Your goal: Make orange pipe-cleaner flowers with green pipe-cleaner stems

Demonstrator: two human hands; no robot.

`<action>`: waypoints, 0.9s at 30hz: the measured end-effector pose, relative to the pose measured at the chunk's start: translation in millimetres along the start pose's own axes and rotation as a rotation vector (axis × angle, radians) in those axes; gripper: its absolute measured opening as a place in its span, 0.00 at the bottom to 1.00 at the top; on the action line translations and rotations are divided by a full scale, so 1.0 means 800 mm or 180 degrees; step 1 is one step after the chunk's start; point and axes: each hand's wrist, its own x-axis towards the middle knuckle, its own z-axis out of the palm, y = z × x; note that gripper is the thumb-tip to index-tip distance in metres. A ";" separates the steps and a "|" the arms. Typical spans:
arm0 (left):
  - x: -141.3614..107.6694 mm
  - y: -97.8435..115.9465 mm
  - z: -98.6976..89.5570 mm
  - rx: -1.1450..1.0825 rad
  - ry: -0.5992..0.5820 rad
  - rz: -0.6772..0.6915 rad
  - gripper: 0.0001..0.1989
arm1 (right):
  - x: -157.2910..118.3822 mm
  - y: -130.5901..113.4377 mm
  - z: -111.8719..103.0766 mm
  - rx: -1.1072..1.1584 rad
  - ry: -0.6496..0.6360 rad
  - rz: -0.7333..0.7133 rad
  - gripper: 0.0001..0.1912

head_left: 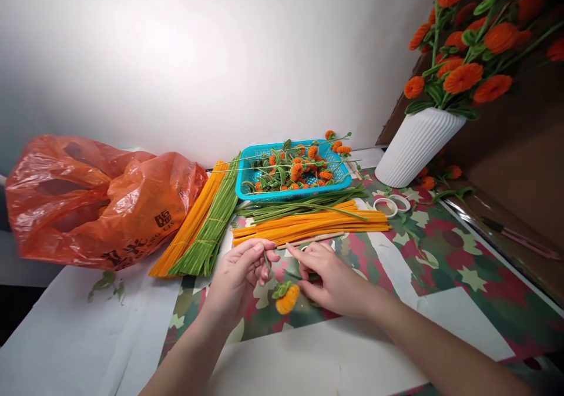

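My left hand [243,272] is closed in a pinch on a thin green pipe-cleaner stem [267,260]. Below the fingertips hangs a small yellow-orange pipe-cleaner flower [287,299] with green leaves at its top; it looks slightly blurred. My right hand [328,275] is just to the right, its index finger pointing toward the left fingertips. Its other fingers are curled, and whatever lies between them is mostly hidden. Beyond both hands, a bundle of orange pipe cleaners [308,224] lies across the table, with a thin wooden stick [315,240] along its near edge.
A blue basket [240,181] holds orange flowers. Green pipe cleaners [215,225] and an orange plastic bag [132,202] lie left. Tape rolls [403,202], a white vase [416,146] of orange flowers and a pink-handled cutter [524,240] are right. White paper [308,355] lies in front.
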 end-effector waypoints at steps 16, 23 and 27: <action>-0.031 -0.015 -0.002 0.1327 0.0098 0.1877 0.09 | -0.006 -0.018 0.007 0.1354 0.0584 0.0304 0.18; -0.023 -0.012 -0.007 0.1380 -0.0801 0.1480 0.31 | -0.007 -0.012 0.015 0.1495 0.1071 0.0261 0.17; -0.017 -0.021 0.004 0.1048 -0.0672 0.0669 0.11 | -0.003 -0.010 0.015 0.1516 0.1373 -0.0167 0.16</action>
